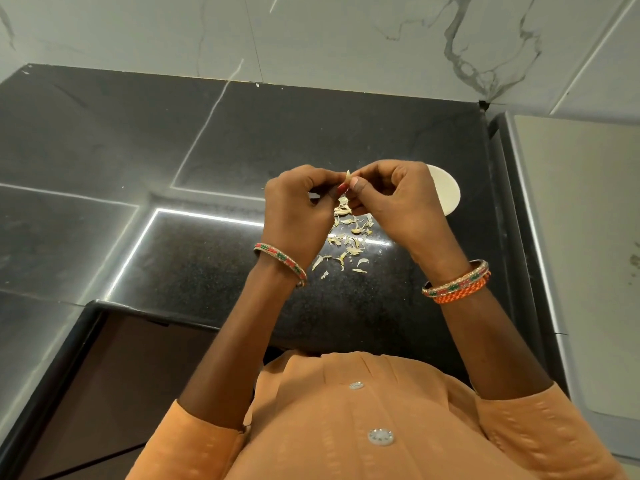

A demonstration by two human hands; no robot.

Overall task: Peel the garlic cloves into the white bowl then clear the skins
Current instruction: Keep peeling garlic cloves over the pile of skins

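Countertop [207, 140] of dark polished granite fills the middle of the view, its slabs meeting at seams and mirroring bright strips of light. Behind its far edge rises a wall [346, 32] of pale marble-veined tiles; past its right edge stands a white appliance-like surface [581, 237], cut off by the frame. At the near left edge the stone steps back around a dark brown recess [121, 382].

Above the right half of the countertop both hands meet. The left hand [298, 209] has its fingers curled, pinching a garlic clove [347, 180], and the right hand [394, 199] pinches the same clove from the other side, thumb forward. Only a sliver of the clove and a curl of skin show between the fingertips. Below them a scatter of garlic skins [349, 240] lies on the stone. The white bowl [448, 194] sits toward the right edge, mostly hidden behind the right hand, so its contents cannot be seen. Bangles circle both wrists, and an orange buttoned garment [363, 427] fills the bottom.
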